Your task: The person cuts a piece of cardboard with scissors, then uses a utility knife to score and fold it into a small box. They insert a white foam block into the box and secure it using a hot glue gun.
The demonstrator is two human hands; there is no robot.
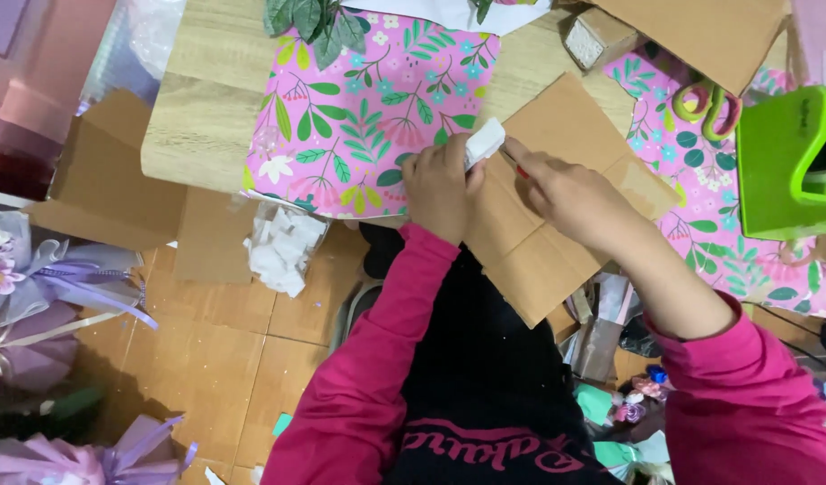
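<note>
Cardboard sheet [557,233] mid-frame: left hand [440,184] fingers grip white block [485,142], right hand [570,193] fingers pinch red tool [522,171], marking; needs steady pressure.

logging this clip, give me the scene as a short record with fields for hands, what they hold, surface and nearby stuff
left hand: grips a small white block against the cardboard sheet
right hand: holds a thin red-tipped tool on the cardboard, tip beside the block
surface: wooden table
under the cardboard: pink floral paper
right side: green plastic device, scissors with green handles
floor, left: lilac ribbon bouquets
</note>
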